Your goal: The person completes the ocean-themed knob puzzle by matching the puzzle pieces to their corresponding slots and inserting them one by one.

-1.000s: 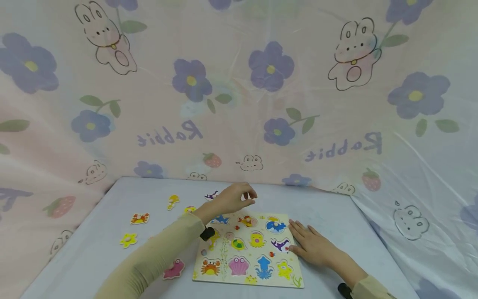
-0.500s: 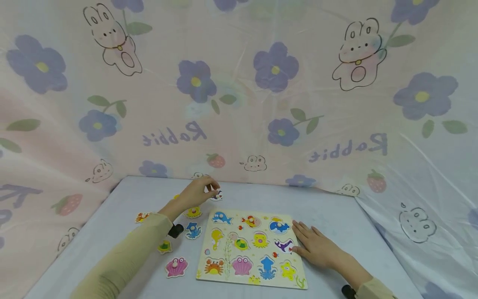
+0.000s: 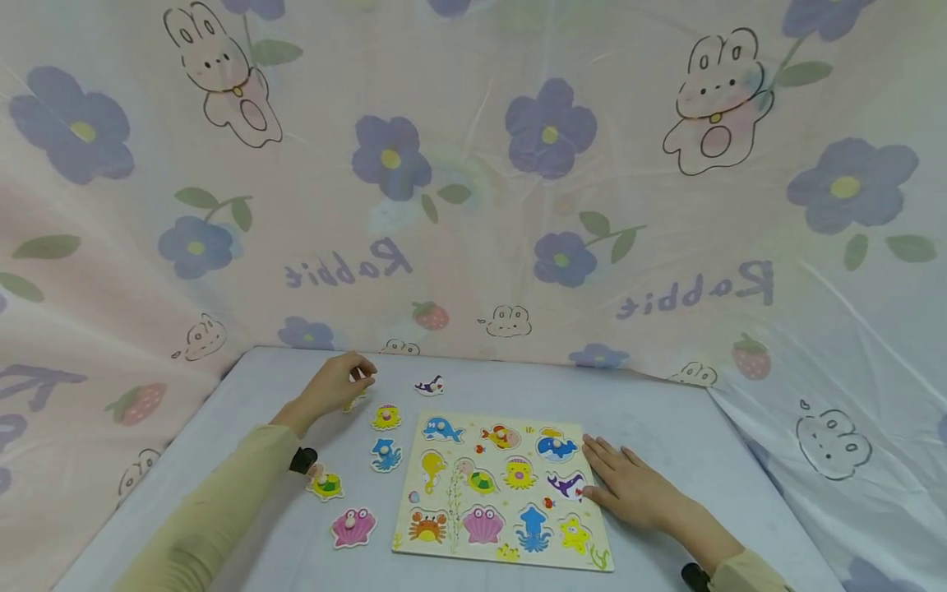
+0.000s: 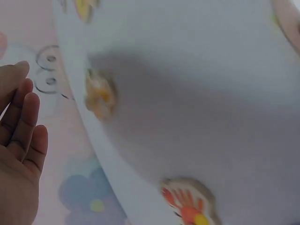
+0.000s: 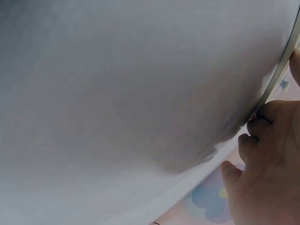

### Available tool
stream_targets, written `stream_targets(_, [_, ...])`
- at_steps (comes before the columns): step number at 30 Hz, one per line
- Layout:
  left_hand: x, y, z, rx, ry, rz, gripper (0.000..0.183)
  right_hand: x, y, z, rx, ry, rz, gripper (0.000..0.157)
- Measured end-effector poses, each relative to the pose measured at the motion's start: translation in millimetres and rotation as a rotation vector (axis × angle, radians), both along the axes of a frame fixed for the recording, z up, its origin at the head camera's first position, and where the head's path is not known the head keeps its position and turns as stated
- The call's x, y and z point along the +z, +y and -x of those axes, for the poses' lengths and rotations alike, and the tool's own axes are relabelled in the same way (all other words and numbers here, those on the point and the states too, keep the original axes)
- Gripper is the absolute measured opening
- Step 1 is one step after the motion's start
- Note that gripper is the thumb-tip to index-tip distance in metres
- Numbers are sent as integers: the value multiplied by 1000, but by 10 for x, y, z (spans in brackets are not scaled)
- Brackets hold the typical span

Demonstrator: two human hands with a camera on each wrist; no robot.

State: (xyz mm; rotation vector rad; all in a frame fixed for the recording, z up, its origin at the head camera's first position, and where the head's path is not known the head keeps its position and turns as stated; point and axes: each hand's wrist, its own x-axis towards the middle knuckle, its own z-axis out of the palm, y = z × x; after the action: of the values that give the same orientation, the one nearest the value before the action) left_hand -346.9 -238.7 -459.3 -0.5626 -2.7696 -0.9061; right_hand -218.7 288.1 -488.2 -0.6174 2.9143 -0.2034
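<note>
My left hand hovers over the table's back left with loosely bent fingers and holds nothing. Just below its fingertips, partly covered in the head view, lies a yellow seahorse puzzle piece, blurred in the left wrist view. My right hand lies flat, fingers spread, against the right edge of a sea-animal puzzle board. Knobbed pieces sit in the board's back row: a blue whale, a red fish and a spouting whale.
Left of the board lie a yellow octopus piece, a blue squid piece, a turtle piece and a pink shell piece. A purple piece lies behind. The left wrist view shows a crab piece. A printed curtain hangs behind.
My left hand has swung left from above the board, past the purple piece, to the seahorse piece. The right hand stays at the board's edge. The head view has shifted slightly.
</note>
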Motion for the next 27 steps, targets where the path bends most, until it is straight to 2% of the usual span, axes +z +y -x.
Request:
stream_targets(5, [-127, -205, 52, 28, -59, 21, 16, -1, 4, 0, 8, 5, 2, 82])
stream_targets(9, [-186, -291, 87, 41, -116, 65, 14, -18, 6, 9, 10, 6, -4, 83])
stream_targets(20, [-203, -316, 59, 56, -211, 119, 12, -78, 37, 36, 4, 19, -19, 84])
stream_targets(27, [-239, -328, 38, 74, -217, 137, 11, -64, 33, 26, 5, 12, -12, 84])
